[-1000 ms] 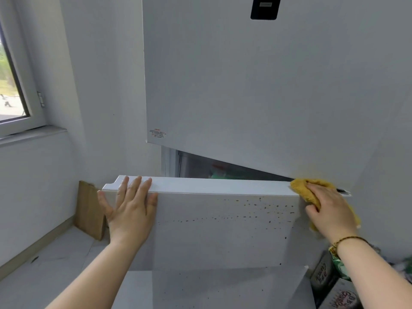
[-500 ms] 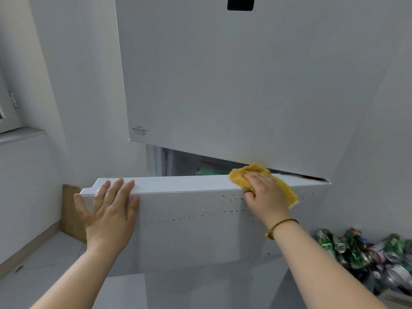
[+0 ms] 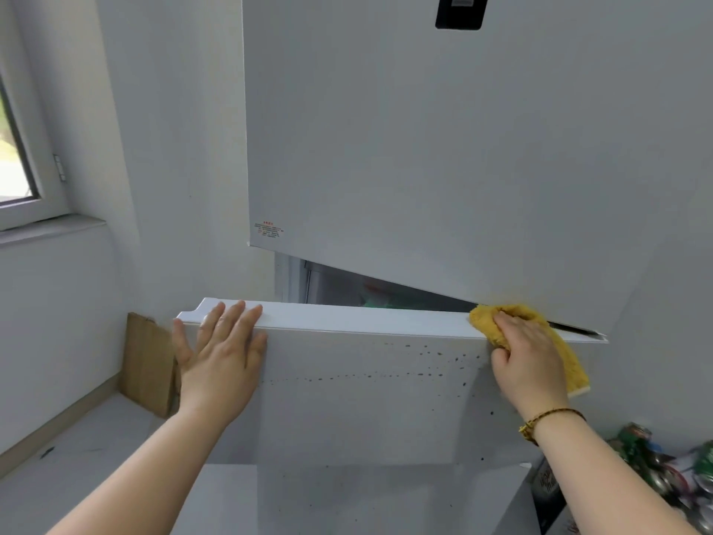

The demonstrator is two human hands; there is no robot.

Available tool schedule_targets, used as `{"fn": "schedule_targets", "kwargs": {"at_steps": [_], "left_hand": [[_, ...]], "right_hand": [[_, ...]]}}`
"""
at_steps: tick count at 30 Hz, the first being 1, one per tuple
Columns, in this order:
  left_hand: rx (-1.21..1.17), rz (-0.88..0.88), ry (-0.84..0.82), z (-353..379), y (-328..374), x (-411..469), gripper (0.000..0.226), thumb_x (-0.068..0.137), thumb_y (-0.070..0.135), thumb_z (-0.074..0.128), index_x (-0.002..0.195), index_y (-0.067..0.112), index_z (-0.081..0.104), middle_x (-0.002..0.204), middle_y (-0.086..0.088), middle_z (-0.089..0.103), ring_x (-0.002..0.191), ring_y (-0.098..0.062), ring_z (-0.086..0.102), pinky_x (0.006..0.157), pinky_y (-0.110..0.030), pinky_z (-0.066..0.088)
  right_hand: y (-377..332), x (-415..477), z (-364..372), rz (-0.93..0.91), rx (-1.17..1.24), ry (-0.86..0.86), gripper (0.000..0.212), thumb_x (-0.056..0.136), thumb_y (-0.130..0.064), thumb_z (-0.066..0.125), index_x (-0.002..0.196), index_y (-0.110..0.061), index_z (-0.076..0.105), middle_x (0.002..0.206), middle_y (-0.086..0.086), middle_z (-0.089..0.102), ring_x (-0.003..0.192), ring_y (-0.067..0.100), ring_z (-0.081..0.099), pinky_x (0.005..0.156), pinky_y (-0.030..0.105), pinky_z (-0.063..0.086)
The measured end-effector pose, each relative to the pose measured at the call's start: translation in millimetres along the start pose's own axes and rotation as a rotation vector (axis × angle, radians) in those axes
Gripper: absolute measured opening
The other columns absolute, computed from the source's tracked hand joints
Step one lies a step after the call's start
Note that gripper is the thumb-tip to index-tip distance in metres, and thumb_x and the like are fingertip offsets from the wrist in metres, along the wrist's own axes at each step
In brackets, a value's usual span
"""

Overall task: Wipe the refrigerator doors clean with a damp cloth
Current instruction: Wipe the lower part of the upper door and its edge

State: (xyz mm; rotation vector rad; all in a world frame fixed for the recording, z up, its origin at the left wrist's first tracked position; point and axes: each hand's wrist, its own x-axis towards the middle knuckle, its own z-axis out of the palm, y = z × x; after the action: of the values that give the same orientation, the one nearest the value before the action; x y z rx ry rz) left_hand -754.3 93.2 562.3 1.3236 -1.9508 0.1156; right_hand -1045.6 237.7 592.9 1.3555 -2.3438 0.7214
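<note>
Swept back rightward, the right hand [image 3: 528, 361] bunches the soft, limp yellow cloth [image 3: 570, 362] on the speckled lower refrigerator door [image 3: 366, 411] top edge, centre-right; the flat left hand [image 3: 223, 353] braces the stiff panel.

The left hand [image 3: 220, 361] rests on the left end of the lower door [image 3: 366, 418], the cloth [image 3: 485, 323] on its right end. The upper door [image 3: 424, 148] is above. Cans [image 3: 634, 438] lie lower right.

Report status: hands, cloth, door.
Left hand flat on lower door, bracing. Right hand grips yellow cloth at its top edge. Brown specks on door front. Nothing blocking.
</note>
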Motion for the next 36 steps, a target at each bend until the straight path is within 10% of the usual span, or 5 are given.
{"fn": "schedule_targets", "kwargs": {"at_steps": [8,14,28,32,36], "left_hand": [[-0.262,-0.035,-0.001,17.8,-53.3,40.6,0.061,0.094,0.041,0.034,0.146,0.017,0.011,0.155,-0.001,0.007,0.141,-0.009,-0.005,0.096,-0.012,-0.032],[-0.596,-0.163,-0.401,55.0,-108.6,86.2,0.033,0.096,0.014,0.038,0.125,0.017,0.053,0.115,-0.004,0.063,0.117,-0.025,0.051,0.115,-0.038,0.01],[-0.964,-0.182,-0.644,102.1,-125.3,171.1,0.022,0.091,0.012,0.053,0.11,0.01,0.063,0.097,0.002,0.06,0.089,-0.008,0.05,0.072,-0.011,0.035],[-0.952,-0.234,-0.712,117.4,-122.7,186.8,0.03,0.09,0.005,0.052,0.061,0.013,0.048,0.062,0.0,0.044,0.064,-0.014,0.04,0.058,-0.018,0.035],[-1.009,-0.211,-0.71,114.4,-129.0,190.0,0.016,0.092,0.008,0.048,0.082,0.007,0.06,0.073,0.002,0.056,0.072,-0.012,0.049,0.058,-0.01,0.038]], "right_hand": [[-110.1,11.2,52.5,-0.207,-0.056,0.176,0.037,0.065,-0.009,0.048,0.092,0.0,0.071,0.09,0.013,0.073,0.082,0.029,0.07,0.079,0.04,0.049],[-201.6,33.1,88.8,-0.235,-0.042,0.155,0.049,0.068,-0.019,0.032,0.091,-0.005,0.072,0.089,0.007,0.073,0.082,0.022,0.071,0.076,0.039,0.053],[-326.4,91.8,156.9,-0.308,0.045,0.081,0.047,0.063,-0.018,0.034,0.088,-0.01,0.073,0.087,0.001,0.074,0.081,0.015,0.07,0.075,0.026,0.054],[-332.9,93.4,160.7,-0.338,0.151,0.111,0.046,0.064,-0.015,0.037,0.093,-0.007,0.072,0.09,0.003,0.074,0.083,0.014,0.067,0.086,0.021,0.039],[-339.3,84.4,148.6,-0.017,0.519,-0.111,0.051,0.07,-0.015,0.04,0.116,-0.019,0.062,0.086,-0.006,0.068,0.073,0.003,0.053,0.067,0.008,0.038]]}}
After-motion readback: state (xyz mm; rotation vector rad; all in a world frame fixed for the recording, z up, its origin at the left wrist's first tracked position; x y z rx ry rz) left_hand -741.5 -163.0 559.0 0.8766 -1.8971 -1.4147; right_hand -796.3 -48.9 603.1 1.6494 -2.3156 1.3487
